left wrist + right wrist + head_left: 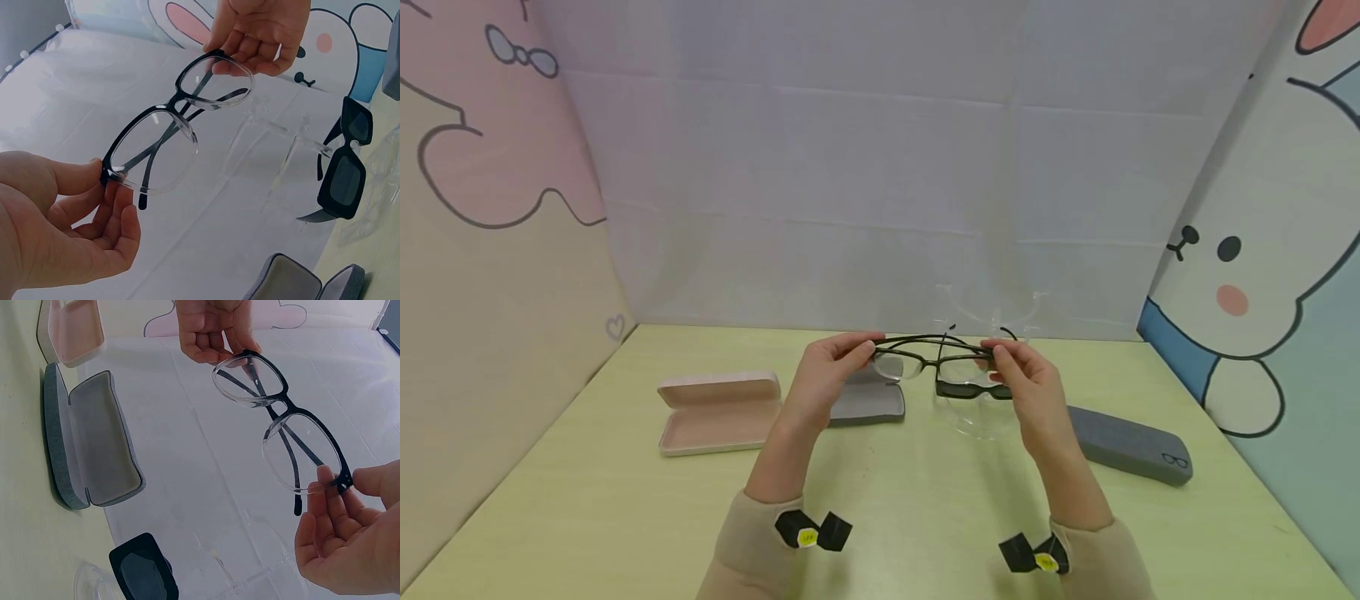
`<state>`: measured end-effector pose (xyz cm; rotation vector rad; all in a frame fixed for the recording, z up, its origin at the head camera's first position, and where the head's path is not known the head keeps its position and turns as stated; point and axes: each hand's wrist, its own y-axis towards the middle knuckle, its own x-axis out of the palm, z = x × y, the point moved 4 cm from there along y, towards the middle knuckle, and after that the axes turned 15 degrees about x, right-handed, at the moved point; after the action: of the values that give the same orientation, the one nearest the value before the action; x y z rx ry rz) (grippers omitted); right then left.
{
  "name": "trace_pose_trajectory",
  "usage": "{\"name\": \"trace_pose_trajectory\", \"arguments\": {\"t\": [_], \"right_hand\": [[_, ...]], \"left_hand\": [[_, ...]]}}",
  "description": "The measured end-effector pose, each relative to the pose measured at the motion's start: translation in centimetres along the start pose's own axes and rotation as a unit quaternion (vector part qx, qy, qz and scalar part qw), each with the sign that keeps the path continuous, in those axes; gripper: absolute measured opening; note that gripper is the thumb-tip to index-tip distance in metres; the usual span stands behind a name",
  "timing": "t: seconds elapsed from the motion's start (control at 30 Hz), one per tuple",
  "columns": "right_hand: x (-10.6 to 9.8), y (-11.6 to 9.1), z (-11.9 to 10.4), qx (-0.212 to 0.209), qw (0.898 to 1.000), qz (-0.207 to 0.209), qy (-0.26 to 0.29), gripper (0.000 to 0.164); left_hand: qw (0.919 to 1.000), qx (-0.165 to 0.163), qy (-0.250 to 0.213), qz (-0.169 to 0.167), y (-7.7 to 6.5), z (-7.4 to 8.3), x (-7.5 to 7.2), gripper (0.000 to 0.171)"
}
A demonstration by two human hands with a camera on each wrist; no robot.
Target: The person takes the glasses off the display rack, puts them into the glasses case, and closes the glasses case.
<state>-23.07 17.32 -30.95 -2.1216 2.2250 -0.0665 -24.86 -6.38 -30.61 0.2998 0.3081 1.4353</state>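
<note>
Both hands hold a pair of eyeglasses (931, 363) up above the table, black along the top of the frame and clear below. My left hand (823, 375) pinches one end of the frame between thumb and fingers. At the other end, my right hand (1030, 385) pinches it the same way. The temples are folded and cross behind the lenses in both wrist views. Behind the eyeglasses, black sunglasses (347, 159) rest on a clear plastic stand (275, 128), partly covered by the right hand in the head view.
An open grey glasses case (867, 405) stands behind the left hand. Farther left lies an open case with a pink lining (722, 423). A closed grey case (1131, 446) lies right of the right hand. White sheeting (880, 167) and printed side panels enclose the table (917, 517).
</note>
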Motion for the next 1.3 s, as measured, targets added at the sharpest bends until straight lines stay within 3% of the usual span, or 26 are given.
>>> {"name": "trace_pose_trajectory", "arguments": {"t": [0.7, 1.03, 1.3], "right_hand": [[0.1, 0.2, 0.5, 0.018, 0.998, -0.011, -0.059, 0.033], [0.6, 0.4, 0.7, 0.010, 0.999, -0.001, -0.038, 0.031], [1.6, 0.9, 1.5, 0.033, 0.999, -0.003, -0.018, 0.031]], "left_hand": [[0.9994, -0.017, 0.025, 0.017, 0.2, -0.2, -0.1, 0.023], [0.9991, -0.021, 0.026, 0.026, 0.4, -0.3, -0.6, 0.025], [0.9985, -0.041, 0.015, 0.033, 0.3, -0.7, -1.1, 0.027]]}}
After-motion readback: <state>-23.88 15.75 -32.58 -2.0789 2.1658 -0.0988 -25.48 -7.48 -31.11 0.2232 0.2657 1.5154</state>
